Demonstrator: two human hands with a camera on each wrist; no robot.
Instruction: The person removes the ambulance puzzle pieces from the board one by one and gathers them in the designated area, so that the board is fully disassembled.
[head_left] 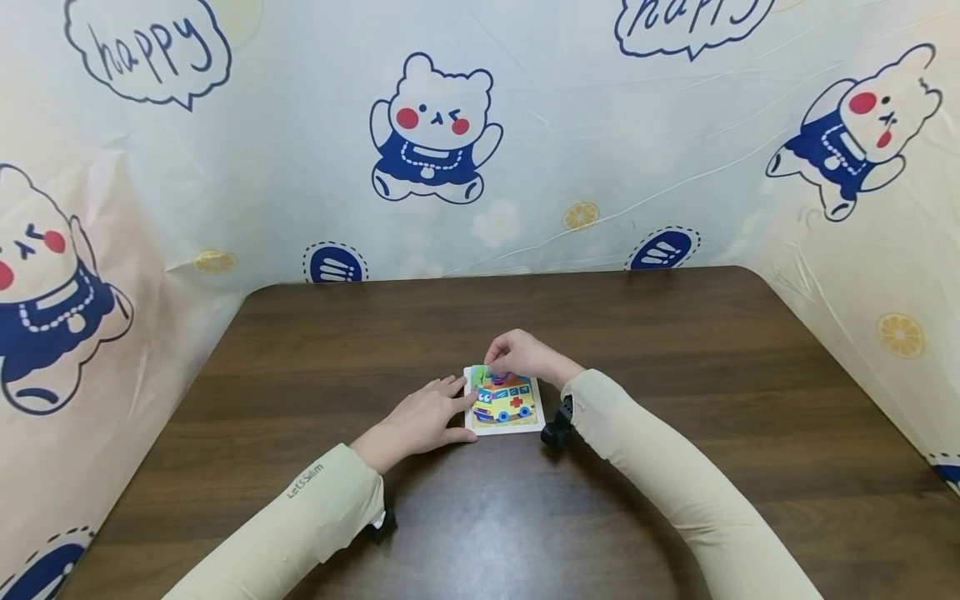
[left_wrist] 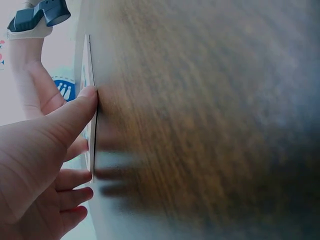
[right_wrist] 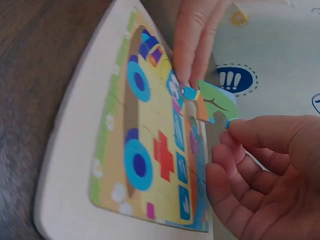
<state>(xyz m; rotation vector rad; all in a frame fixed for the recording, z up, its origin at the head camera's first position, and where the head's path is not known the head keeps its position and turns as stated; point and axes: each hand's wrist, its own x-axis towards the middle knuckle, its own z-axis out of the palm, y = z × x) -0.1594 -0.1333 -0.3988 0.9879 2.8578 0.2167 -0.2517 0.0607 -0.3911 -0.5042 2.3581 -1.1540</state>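
Note:
A small white-framed puzzle board [head_left: 504, 432] with a yellow ambulance picture lies on the table. My right hand [head_left: 525, 357] is over its top edge; in the right wrist view the thumb and fingers of that hand [right_wrist: 270, 170] pinch a green puzzle piece [right_wrist: 218, 104], tilted above the upper left part of the picture. My left hand [head_left: 426, 418] rests at the board's left side, fingers spread and fairly straight, with fingertips on the frame. The left wrist view shows the left thumb against the edge of the board [left_wrist: 93, 125].
The brown wooden table [head_left: 360, 333] reaches back to a printed cloth [head_left: 525, 167] with bears and lemon slices, which also hangs at both sides. A dark camera [head_left: 557, 427] is strapped at the right wrist, another [head_left: 381, 527] at the left.

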